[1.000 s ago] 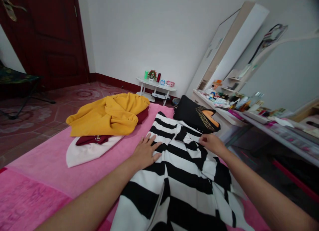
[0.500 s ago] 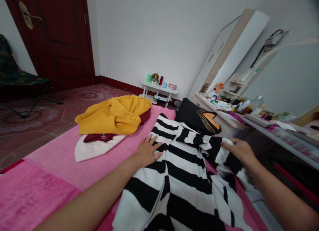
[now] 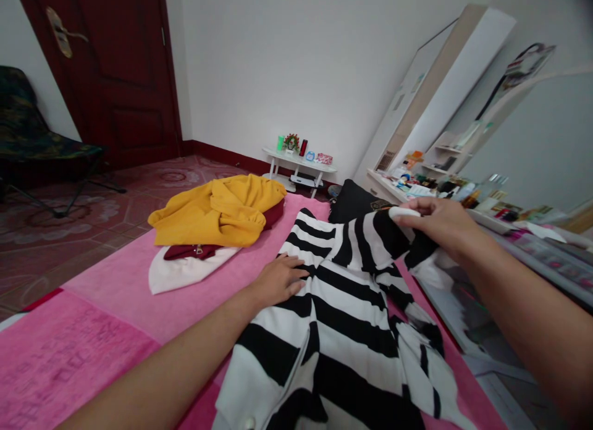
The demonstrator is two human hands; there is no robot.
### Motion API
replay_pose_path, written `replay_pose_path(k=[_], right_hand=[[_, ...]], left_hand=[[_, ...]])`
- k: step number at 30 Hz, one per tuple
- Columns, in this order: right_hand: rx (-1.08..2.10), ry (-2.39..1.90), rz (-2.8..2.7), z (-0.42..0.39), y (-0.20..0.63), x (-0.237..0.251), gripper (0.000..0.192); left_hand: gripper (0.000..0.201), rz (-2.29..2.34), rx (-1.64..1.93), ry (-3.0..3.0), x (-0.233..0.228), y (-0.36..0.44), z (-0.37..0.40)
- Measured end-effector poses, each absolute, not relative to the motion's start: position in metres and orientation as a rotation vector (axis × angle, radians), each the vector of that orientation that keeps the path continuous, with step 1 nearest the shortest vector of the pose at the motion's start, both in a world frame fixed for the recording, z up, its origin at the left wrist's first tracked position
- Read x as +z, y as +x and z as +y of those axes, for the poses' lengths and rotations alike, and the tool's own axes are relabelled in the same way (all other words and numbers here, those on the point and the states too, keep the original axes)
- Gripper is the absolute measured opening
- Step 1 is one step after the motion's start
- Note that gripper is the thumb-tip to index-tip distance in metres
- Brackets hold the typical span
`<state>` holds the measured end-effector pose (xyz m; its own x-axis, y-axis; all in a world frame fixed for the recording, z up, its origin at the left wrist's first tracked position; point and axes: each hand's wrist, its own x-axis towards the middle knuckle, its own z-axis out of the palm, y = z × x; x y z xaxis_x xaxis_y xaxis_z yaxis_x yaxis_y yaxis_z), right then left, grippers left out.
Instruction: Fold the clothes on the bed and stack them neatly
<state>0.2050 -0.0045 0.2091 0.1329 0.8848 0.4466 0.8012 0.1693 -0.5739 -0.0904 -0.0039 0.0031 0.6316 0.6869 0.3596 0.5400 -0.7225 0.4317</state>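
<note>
The right hand (image 3: pixel 438 223) had lifted the striped garment's (image 3: pixel 343 319) sleeve, pinching it above the bed. The left hand (image 3: pixel 278 282) stayed flat, released, pinning the body for a fold.

Left hand (image 3: pixel 278 282) flat, right hand (image 3: pixel 435 223) pinching

Just my two bare arms coming in from the bottom of the shot, no sleeves anywhere up to the frame edge. My left hand (image 3: pixel 278 280) and right hand (image 3: pixel 433 223) are plain too: no rings, no watch, no bracelet, no gloves. Nails look short and unpainted.
</note>
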Motion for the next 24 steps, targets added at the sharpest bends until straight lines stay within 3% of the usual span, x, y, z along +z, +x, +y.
replay_pose_path(k=[5, 7, 10, 15, 19, 24], right_hand=[[0.316, -1.463, -2.258, -0.105, 0.093, 0.183, 0.029], [0.593, -1.39, -2.469, -0.138, 0.067, 0.158, 0.039], [0.914, -1.313, -2.568, -0.15, 0.053, 0.131, 0.031], [0.721, -1.527, -2.214, -0.073, 0.08, 0.107, 0.021], [0.507, -1.617, -2.026, 0.007, 0.12, 0.071, 0.017], [0.239, -1.486, -2.078, 0.056, 0.139, 0.03, 0.023]], left_hand=[[0.031, 1.055, 1.022, 2.27, 0.009, -0.091, -0.006], [0.029, 1.127, 1.13, 2.16, 0.01, -0.092, -0.006], [0.03, 1.145, 1.163, 2.098, 0.01, -0.092, -0.005], [0.035, 1.197, 1.135, 2.138, 0.004, -0.089, -0.002], [0.052, 1.29, 1.054, 2.176, 0.0, -0.086, 0.0], [0.033, 1.259, 0.975, 2.271, 0.0, -0.086, 0.003]])
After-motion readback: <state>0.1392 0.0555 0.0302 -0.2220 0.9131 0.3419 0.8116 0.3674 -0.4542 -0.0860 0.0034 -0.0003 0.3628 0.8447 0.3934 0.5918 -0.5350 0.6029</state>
